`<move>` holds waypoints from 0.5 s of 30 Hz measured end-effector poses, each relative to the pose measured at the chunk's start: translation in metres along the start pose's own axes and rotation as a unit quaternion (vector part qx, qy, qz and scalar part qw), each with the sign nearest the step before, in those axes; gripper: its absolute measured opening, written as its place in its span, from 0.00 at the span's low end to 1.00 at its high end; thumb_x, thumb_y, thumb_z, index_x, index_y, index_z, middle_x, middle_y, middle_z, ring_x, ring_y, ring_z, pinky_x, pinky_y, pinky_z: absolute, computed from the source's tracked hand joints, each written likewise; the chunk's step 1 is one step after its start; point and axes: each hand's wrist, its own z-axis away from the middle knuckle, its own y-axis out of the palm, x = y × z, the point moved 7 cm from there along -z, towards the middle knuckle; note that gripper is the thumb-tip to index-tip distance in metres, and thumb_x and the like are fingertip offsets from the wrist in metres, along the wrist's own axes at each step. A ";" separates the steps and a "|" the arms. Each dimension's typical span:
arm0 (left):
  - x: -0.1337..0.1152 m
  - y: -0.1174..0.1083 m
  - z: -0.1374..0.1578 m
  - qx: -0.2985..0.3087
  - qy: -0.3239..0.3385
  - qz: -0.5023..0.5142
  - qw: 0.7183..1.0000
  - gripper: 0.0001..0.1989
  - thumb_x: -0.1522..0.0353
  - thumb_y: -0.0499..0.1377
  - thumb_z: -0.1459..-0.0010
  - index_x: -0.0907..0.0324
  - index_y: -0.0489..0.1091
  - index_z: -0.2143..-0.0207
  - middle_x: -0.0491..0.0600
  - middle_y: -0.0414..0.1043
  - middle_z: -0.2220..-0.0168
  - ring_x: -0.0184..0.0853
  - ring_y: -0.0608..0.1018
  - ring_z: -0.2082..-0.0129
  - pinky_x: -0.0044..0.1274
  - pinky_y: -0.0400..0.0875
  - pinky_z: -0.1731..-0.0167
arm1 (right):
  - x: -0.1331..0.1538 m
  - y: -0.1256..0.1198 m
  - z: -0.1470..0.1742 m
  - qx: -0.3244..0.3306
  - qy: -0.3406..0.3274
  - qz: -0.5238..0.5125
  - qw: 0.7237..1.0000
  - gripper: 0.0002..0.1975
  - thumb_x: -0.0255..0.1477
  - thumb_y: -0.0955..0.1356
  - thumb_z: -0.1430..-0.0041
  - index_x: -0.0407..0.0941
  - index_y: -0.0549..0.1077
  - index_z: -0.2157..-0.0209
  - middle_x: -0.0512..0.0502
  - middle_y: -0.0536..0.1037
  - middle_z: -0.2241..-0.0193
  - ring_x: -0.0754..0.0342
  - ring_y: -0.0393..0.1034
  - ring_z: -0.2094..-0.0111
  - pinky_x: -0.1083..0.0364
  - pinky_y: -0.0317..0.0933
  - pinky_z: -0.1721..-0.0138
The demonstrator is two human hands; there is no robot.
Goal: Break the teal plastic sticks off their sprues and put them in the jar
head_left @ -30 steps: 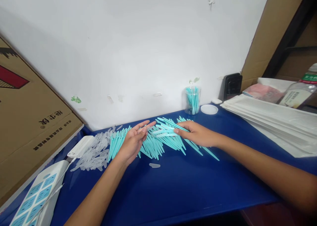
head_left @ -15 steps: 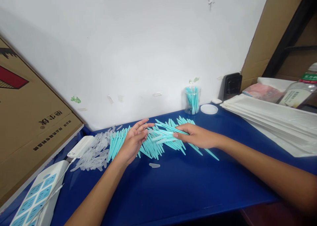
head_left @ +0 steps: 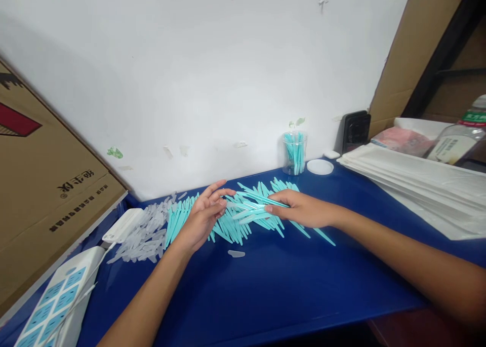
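Observation:
My right hand (head_left: 304,208) is closed round a small fanned bunch of slim turquoise eyebrow razors (head_left: 250,211), their tips pointing left. My left hand (head_left: 203,218) pinches a translucent blade cap (head_left: 229,204) between thumb and fingers at the end of the bunch, with its other fingers raised. Whether the cap sits on a razor is hard to see. Below and behind both hands lies a long row of turquoise razors (head_left: 180,218) on the blue tabletop (head_left: 288,286). One loose clear cap (head_left: 236,254) rests in front of them.
At left are a heap of clear caps (head_left: 142,240), a white adapter (head_left: 123,225), a power strip (head_left: 56,301) and a cardboard box (head_left: 49,185). A clear cup (head_left: 289,154) of razors stands by the wall near a white lid (head_left: 320,166). White sleeves (head_left: 413,185) lie right.
My hands have hardly moved; the left fingers shift slightly at the tips of the bunch. The view has tilted a little.

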 end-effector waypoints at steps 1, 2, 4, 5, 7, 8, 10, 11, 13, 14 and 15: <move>0.001 0.000 0.000 -0.001 -0.002 0.004 1.000 0.31 0.69 0.68 0.40 0.56 0.67 0.36 0.53 0.74 0.47 0.25 0.67 0.69 0.20 0.64 0.69 | -0.001 0.000 0.000 0.003 0.000 -0.005 1.000 0.26 0.51 0.63 0.29 0.45 0.62 0.72 0.54 0.61 0.75 0.59 0.54 0.75 0.56 0.51 0.72; 0.002 -0.001 0.000 -0.003 -0.004 0.009 1.000 0.31 0.69 0.69 0.41 0.56 0.68 0.36 0.53 0.74 0.48 0.25 0.67 0.69 0.20 0.64 0.69 | -0.001 0.001 0.000 0.006 0.000 -0.009 1.000 0.26 0.51 0.64 0.30 0.45 0.62 0.73 0.54 0.61 0.75 0.59 0.54 0.75 0.56 0.51 0.73; 0.004 -0.003 -0.001 -0.011 -0.004 0.021 1.000 0.31 0.70 0.70 0.42 0.55 0.68 0.37 0.51 0.72 0.49 0.25 0.68 0.68 0.19 0.64 0.69 | -0.002 0.001 0.001 0.007 0.001 -0.014 1.000 0.26 0.50 0.64 0.30 0.45 0.61 0.73 0.54 0.60 0.75 0.59 0.54 0.75 0.56 0.51 0.73; 0.005 -0.004 -0.001 -0.016 -0.004 0.026 1.000 0.32 0.71 0.71 0.43 0.54 0.68 0.37 0.51 0.72 0.49 0.24 0.68 0.67 0.18 0.64 0.68 | -0.002 0.002 0.001 0.009 0.001 -0.016 1.000 0.25 0.50 0.65 0.30 0.45 0.61 0.73 0.54 0.60 0.75 0.59 0.53 0.75 0.56 0.51 0.73; 0.008 -0.005 -0.001 -0.023 -0.006 0.035 0.999 0.33 0.71 0.71 0.43 0.52 0.67 0.37 0.51 0.71 0.46 0.24 0.69 0.66 0.18 0.65 0.68 | -0.002 0.003 0.002 0.015 -0.002 -0.019 1.000 0.25 0.49 0.64 0.30 0.45 0.61 0.73 0.55 0.59 0.75 0.59 0.53 0.75 0.56 0.51 0.72; 0.009 -0.004 -0.001 -0.026 -0.009 0.036 0.999 0.34 0.71 0.71 0.44 0.52 0.66 0.36 0.52 0.70 0.44 0.24 0.70 0.66 0.18 0.65 0.68 | -0.002 0.004 0.002 0.018 -0.003 -0.019 1.000 0.25 0.49 0.64 0.30 0.45 0.61 0.73 0.55 0.59 0.75 0.59 0.53 0.75 0.57 0.51 0.72; 0.011 -0.002 -0.001 -0.033 -0.018 0.037 0.999 0.36 0.71 0.71 0.45 0.51 0.66 0.35 0.53 0.69 0.41 0.24 0.70 0.67 0.19 0.66 0.68 | -0.001 0.005 0.001 0.019 -0.006 -0.017 1.000 0.25 0.49 0.64 0.30 0.45 0.61 0.72 0.55 0.58 0.75 0.59 0.53 0.75 0.57 0.50 0.72; 0.012 -0.001 0.000 -0.036 -0.022 0.037 0.998 0.37 0.71 0.72 0.45 0.51 0.65 0.35 0.54 0.68 0.40 0.23 0.70 0.68 0.19 0.66 0.68 | -0.001 0.006 0.001 0.019 -0.007 -0.015 1.000 0.25 0.49 0.64 0.30 0.45 0.60 0.72 0.55 0.58 0.75 0.59 0.52 0.75 0.57 0.50 0.72; 0.014 0.004 0.002 -0.035 -0.029 0.036 0.998 0.39 0.71 0.72 0.45 0.50 0.63 0.33 0.54 0.67 0.39 0.23 0.69 0.68 0.20 0.66 0.68 | 0.001 0.007 0.001 0.019 -0.008 -0.016 1.000 0.25 0.49 0.64 0.30 0.45 0.60 0.73 0.55 0.58 0.76 0.59 0.52 0.75 0.57 0.50 0.73; 0.015 0.006 0.002 -0.032 -0.031 0.034 0.998 0.40 0.70 0.72 0.45 0.50 0.62 0.33 0.55 0.67 0.38 0.23 0.69 0.68 0.20 0.66 0.68 | 0.002 0.008 0.001 0.020 -0.008 -0.019 1.000 0.25 0.50 0.64 0.30 0.45 0.61 0.73 0.55 0.58 0.76 0.59 0.52 0.75 0.57 0.50 0.73; 0.017 0.009 0.003 -0.028 -0.031 0.033 0.999 0.41 0.70 0.71 0.44 0.49 0.61 0.32 0.55 0.67 0.38 0.24 0.70 0.68 0.20 0.67 0.67 | 0.003 0.009 0.001 0.021 -0.006 -0.022 1.000 0.25 0.50 0.64 0.30 0.45 0.61 0.72 0.55 0.58 0.76 0.59 0.52 0.76 0.57 0.50 0.73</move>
